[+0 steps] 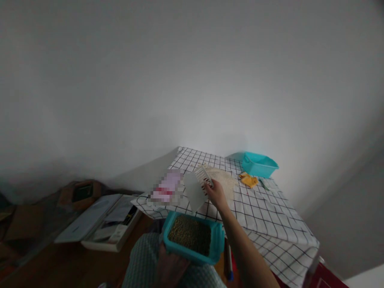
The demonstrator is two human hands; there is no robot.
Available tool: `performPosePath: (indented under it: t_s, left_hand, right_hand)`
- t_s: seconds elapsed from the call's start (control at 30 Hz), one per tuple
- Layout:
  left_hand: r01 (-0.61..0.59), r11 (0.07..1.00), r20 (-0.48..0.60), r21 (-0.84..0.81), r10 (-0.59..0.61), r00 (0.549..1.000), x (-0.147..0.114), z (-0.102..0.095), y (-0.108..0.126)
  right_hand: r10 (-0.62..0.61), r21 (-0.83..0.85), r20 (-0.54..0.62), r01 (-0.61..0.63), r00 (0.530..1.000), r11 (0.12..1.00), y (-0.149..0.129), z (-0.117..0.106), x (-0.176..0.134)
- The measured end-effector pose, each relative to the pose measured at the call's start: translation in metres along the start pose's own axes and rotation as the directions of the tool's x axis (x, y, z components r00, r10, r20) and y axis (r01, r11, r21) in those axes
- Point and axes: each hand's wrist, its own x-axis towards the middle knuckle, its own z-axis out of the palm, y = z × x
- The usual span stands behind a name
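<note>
Landmark: table (270, 216) with a checked cloth.
Right hand: right hand (216, 195) is raised over the near edge of the table, fingers closed around a white slotted scoop (203, 179); a pale flat sheet (194, 192) hangs just beside the scoop, and whether the hand also holds it cannot be told.
Left hand: left hand (169, 268) is low, in front of the table edge, supporting from below a teal tub (193, 238) filled with greenish-brown granules; grip closed on the tub base.
Tub position: below and nearer than the scoop, off the table.
Technique: judged best to keep the tub level and directly beneath the scoop, so loose grains fall into it.
On table: second teal tub (259, 164) at the far edge, yellow cloth (249, 180) beside it, pale powdery patch (223, 178) behind the scoop.
</note>
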Motion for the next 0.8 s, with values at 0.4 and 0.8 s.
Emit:
performPosePath:
  t_s: [0.4, 0.8]
  left_hand:
    - [-0.056, 0.997, -0.14, 0.057, 0.063, 0.988, 0.019, -0.025, 0.007]
    - [0.022, 1.0, 0.048, -0.018, -0.021, 0.999, 0.006, -0.008, 0.004]
  right_hand:
    - [0.021, -0.004, -0.157, -0.021, 0.987, 1.0, 0.025, -0.06, 0.016]
    - [0.013, 0.044, -0.159, -0.006, 0.987, 0.999, 0.043, -0.073, 0.016]
